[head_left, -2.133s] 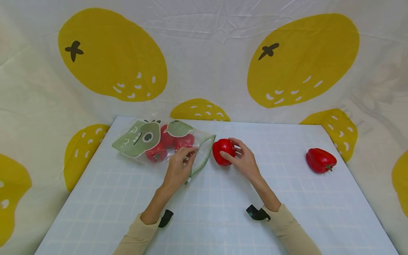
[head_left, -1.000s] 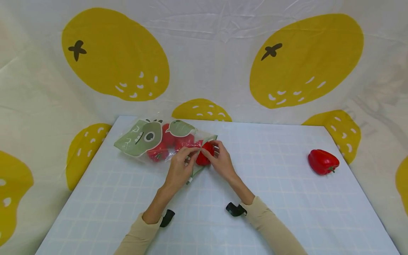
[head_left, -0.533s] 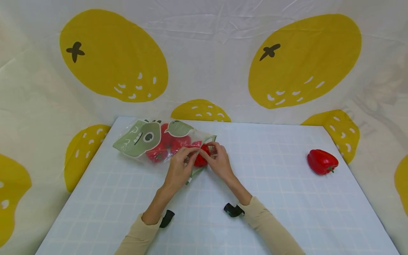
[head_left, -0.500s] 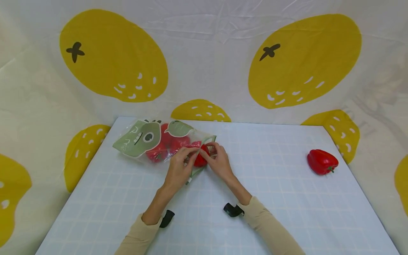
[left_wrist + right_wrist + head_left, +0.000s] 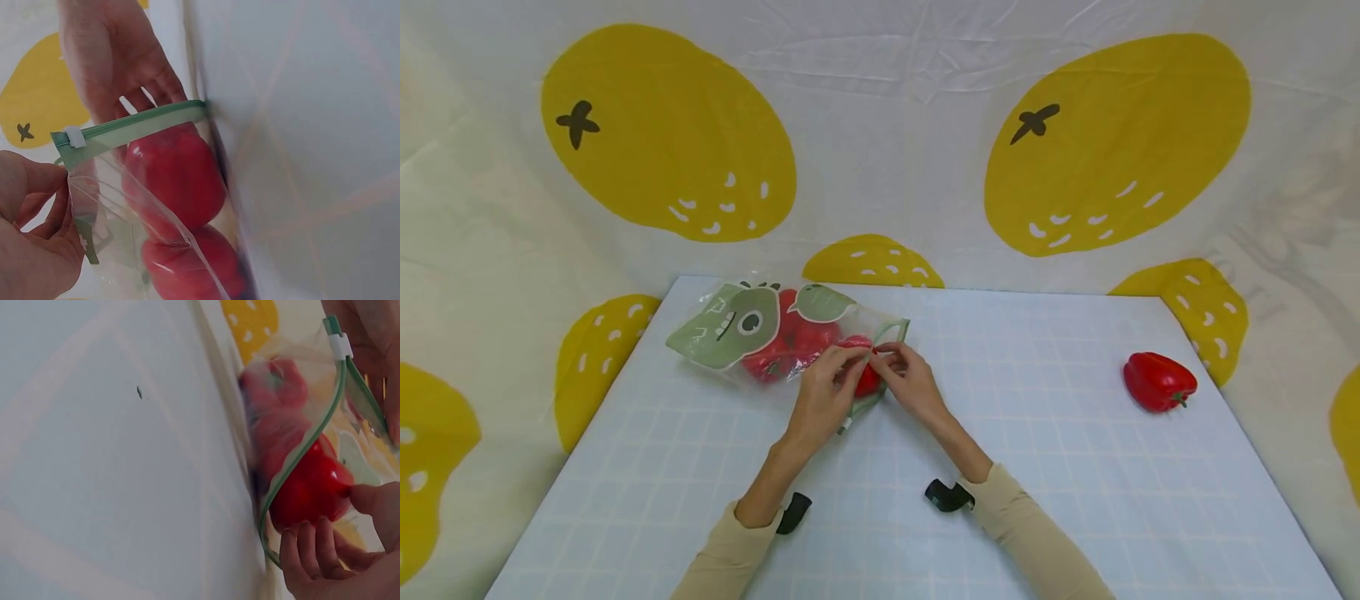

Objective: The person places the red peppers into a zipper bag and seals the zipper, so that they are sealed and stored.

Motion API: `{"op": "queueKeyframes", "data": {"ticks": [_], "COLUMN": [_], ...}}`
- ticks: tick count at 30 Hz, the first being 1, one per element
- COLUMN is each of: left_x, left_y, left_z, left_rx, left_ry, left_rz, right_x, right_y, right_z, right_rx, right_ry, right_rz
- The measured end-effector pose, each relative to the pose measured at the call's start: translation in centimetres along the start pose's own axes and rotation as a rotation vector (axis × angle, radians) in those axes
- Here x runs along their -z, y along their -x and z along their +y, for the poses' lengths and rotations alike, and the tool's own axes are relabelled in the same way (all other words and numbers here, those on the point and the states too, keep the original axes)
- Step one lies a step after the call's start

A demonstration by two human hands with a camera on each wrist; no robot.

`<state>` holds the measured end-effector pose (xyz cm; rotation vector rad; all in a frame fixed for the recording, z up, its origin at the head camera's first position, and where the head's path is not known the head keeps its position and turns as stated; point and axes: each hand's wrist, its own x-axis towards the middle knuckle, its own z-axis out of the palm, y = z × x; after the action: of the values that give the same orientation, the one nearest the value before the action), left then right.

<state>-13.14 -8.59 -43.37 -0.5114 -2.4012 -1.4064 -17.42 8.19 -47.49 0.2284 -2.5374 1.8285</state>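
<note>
Pepper (image 5: pixel 1157 382) far right of zip bag (image 5: pixel 752 329)

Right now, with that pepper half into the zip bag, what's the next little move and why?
Probably nudge the red pepper deeper with the right hand while the left hand holds the zip bag mouth open. The pepper sits at the green zipper rim, beside the peppers already inside, so the bag likely cannot close yet. Another pepper waits on the table.

The zip bag (image 5: pixel 760 333) is clear, glossy plastic film; the red peppers (image 5: pixel 178 175) look smooth and shiny; the counter (image 5: pixel 1060 467) is matt; the backdrop (image 5: pixel 887 150) is creased cloth.
</note>
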Motion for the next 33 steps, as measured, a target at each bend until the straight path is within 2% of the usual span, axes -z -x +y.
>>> {"op": "queueKeyframes", "data": {"ticks": [11,15,20,24,33], "left_x": [-0.1,-0.2,-0.3,-0.3,-0.5], "left_y": [-0.2,-0.2,-0.3,-0.4,-0.5], "left_z": [-0.5,-0.6,-0.7,-0.8,-1.3], "left_rx": [-0.03,-0.017,-0.012,-0.035,-0.08], "left_ry": [-0.007,-0.009,0.005,0.013,-0.004], "left_rz": [0.009,0.007,0.01,0.021,0.052], "right_x": [-0.1,-0.3,-0.5,-0.7,-0.9], "right_y": [-0.1,-0.2,-0.4,-0.5,-0.6], "right_z": [0.4,0.4,0.4,0.6,0.6], "right_rx": [0.02,0.027,0.066,0.112,0.186], "right_ry": [-0.048,-0.069,-0.059,-0.053,-0.057], "right_rz": [-0.056,-0.082,-0.13,-0.168,-0.329]}}
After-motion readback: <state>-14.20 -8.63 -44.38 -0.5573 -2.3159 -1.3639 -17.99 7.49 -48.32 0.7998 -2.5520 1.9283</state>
